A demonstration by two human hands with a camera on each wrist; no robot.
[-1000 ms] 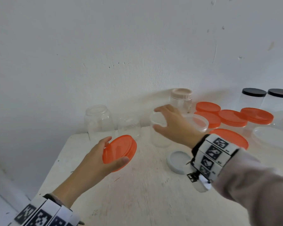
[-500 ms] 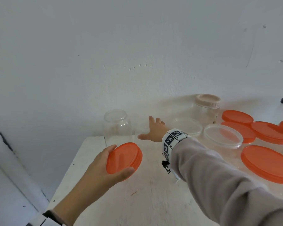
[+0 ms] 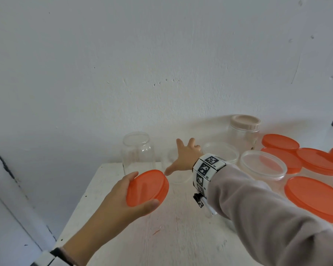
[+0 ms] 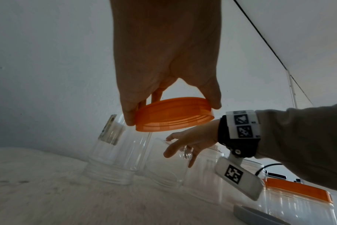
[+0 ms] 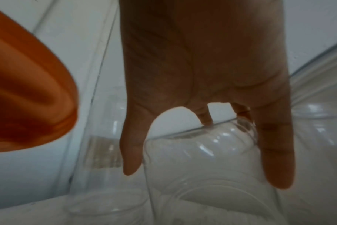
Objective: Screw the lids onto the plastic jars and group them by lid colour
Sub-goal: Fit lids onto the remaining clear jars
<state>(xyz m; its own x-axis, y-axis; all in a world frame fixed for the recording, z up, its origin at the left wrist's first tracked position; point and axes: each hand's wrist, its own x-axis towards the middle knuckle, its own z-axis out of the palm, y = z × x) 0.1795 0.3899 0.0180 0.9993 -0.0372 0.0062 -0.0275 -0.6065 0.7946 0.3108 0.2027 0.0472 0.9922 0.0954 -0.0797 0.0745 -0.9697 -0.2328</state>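
Note:
My left hand [image 3: 142,189] grips an orange lid [image 3: 152,181] by its rim, held in the air above the table's front left; the lid [image 4: 173,115] shows its threaded underside in the left wrist view. My right hand [image 3: 183,155] reaches over a small clear jar [image 3: 178,177] with no lid. Its thumb and an outer finger straddle the jar [image 5: 198,152] and two fingers touch the rim. A taller open clear jar [image 3: 137,152] stands just left of it.
Two wide open jars [image 3: 262,166] stand right of my hand, with a beige-lidded jar [image 3: 244,129] behind them. Several orange-lidded jars [image 3: 315,196] fill the right side. The wall is close behind, and the table edge [image 3: 79,208] runs along the left.
My right hand left the wide jar in the middle and came down over the small jar further left. The left hand kept hold of the orange lid, nearly still.

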